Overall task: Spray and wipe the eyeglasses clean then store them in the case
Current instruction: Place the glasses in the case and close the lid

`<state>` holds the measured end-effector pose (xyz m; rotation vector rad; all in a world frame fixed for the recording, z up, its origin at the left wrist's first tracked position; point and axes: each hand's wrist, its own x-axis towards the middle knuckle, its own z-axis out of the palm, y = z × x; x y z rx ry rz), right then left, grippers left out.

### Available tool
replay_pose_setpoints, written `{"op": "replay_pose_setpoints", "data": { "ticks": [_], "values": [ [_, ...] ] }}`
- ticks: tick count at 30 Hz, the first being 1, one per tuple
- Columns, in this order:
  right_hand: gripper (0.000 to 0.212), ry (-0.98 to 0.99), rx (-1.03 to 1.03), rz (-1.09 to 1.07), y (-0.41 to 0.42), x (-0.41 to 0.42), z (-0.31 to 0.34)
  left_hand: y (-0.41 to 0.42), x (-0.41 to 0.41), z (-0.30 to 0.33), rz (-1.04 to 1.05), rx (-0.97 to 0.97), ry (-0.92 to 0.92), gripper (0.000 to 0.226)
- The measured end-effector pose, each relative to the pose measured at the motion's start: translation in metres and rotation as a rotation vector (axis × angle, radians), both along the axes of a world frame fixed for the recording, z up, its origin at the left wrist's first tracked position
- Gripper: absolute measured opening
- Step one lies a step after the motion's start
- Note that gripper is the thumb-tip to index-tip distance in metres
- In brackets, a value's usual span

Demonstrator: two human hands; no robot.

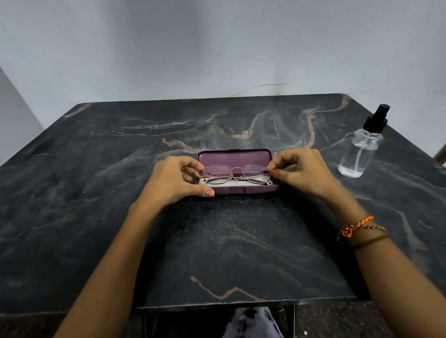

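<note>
Pinching the folded eyeglasses [236,173] at each end, the left hand [174,180] and the right hand [298,171] held them just above the pale lining of the open purple case [239,187], the left thumb pressed against the case's front corner. Nothing readable showed inside the lid. The case sat mid-table [89,201], well back from the near edge, with bare dark marbled surface on every side. A clear spray bottle [361,146], unlabelled, stood near the right edge.
</note>
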<state>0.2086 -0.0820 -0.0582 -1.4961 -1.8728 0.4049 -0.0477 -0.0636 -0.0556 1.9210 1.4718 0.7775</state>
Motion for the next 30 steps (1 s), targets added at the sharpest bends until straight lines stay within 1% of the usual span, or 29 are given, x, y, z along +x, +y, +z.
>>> {"op": "replay_pose_setpoints", "data": {
  "ticks": [3,6,10,13,17,22,30],
  "values": [
    [0.013,-0.03,-0.013,0.017,-0.0008,-0.0003,0.0012,-0.0023,-0.0005,-0.0001,-0.019,0.075,0.051,0.042],
    [0.012,-0.051,-0.012,0.029,-0.0013,-0.0012,0.0024,-0.0039,0.001,0.0004,-0.047,0.095,0.073,0.041],
    [0.012,-0.059,0.0,0.037,-0.0018,-0.0016,0.0026,-0.0048,0.0019,0.0019,-0.026,0.075,0.047,0.04],
    [0.012,-0.069,-0.002,0.04,-0.0018,-0.0016,0.0029,-0.004,0.0002,0.0024,0.011,0.042,-0.011,0.038],
    [0.013,-0.071,0.008,0.055,-0.0026,-0.0017,0.0039,-0.0025,0.0001,0.0014,0.045,-0.016,-0.033,0.038],
    [0.014,-0.082,0.016,0.064,-0.0018,-0.0025,0.0035,-0.0013,-0.0003,-0.0009,0.077,-0.045,-0.009,0.039],
    [0.018,-0.064,0.014,0.101,-0.0021,-0.0038,0.0025,0.0029,-0.0009,-0.0049,0.027,-0.028,0.043,0.046]
  ]
}}
